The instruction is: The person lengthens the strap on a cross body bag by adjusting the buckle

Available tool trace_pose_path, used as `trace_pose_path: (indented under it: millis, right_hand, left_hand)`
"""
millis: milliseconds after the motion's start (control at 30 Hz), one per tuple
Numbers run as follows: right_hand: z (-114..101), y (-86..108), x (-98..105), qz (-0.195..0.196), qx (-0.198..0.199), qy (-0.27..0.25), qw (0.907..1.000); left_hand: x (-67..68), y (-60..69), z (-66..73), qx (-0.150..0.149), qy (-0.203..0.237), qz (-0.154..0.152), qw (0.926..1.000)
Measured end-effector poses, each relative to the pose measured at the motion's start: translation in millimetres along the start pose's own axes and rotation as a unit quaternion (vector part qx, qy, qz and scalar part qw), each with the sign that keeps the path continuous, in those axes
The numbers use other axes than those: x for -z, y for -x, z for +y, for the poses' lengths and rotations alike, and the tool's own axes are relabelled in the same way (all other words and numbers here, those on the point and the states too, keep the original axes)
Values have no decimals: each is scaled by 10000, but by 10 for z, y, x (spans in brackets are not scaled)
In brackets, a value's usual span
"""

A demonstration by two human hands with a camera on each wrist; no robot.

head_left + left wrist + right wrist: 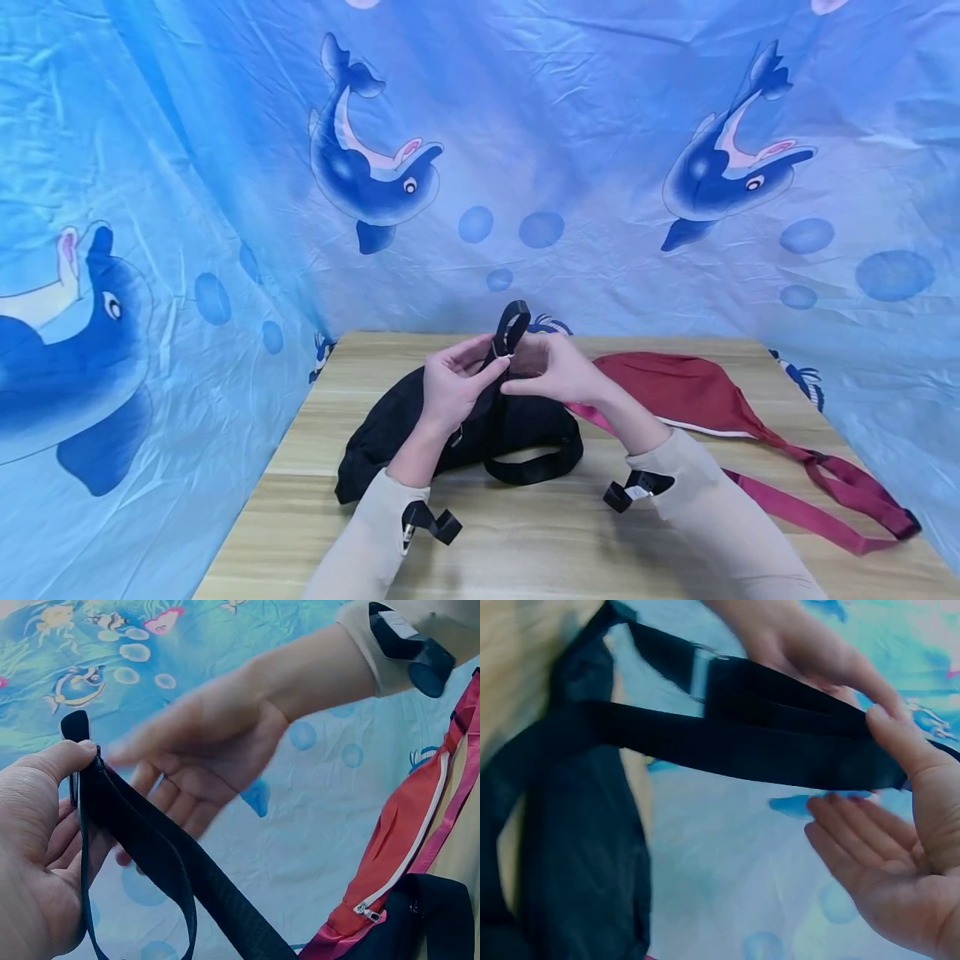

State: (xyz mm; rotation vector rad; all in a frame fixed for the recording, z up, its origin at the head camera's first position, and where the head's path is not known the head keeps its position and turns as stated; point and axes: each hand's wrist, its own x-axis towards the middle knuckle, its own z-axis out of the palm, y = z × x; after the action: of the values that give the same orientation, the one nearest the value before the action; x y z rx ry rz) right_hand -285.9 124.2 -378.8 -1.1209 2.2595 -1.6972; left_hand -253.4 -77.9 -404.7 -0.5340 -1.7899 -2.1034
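Observation:
A black waist bag (pixel 405 425) lies on the table below both hands, its black strap (pixel 516 321) raised above it in a loop. My left hand (pixel 459 379) pinches the strap between thumb and fingers; the left wrist view shows its thumb (pixel 75 759) pressed on the folded webbing. My right hand (pixel 562 367) is beside the strap, its fingers extended and apart; it looks blurred in the left wrist view. In the right wrist view, a metal slider (pixel 700 671) sits on the strap, and the right palm (pixel 885 892) faces the camera with fingers loosely spread.
To the right lies a red waist bag (pixel 675 387) with a white zipper edge, its pink-red strap (pixel 795 508) trailing toward the table's right side. The wooden table (pixel 510 558) stands against blue cloth (pixel 600 275) printed with dolphins.

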Motion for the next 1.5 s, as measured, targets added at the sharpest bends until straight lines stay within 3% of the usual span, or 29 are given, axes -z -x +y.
trace_pose_path:
  millis: [167,300,400,500,600,767,1000,1267,1500]
  right_hand:
    - [92,60,-84,112,-307,278,9991]
    - [138,119,-111,-87,-462,416,9980]
    - [159,131,-136,-10,-213,383,9990]
    - [158,126,-164,418,146,182,9989]
    - [166,136,-191,743,125,132,9971]
    - [220,182,-222,669,17,403,9969]
    - [232,140,-278,1177,891,-388,9883]
    - [330,227,-314,1021,653,65,9926]
    - [270,205,-340,1172,805,-98,9898]
  left_hand:
    - [15,-3,6,3,-15,77,10000]
    - [20,-6,15,-11,11,261,9997]
    - [21,-3,15,-2,28,237,9997]
    - [22,1,15,29,-6,126,9999]
    - [31,-4,22,50,-53,118,9999]
    - [44,-11,46,100,41,311,9995]
    - [33,-21,76,116,202,101,9997]
    - [51,-39,90,4,250,114,9996]
    - [52,-37,75,111,167,-1,9998]
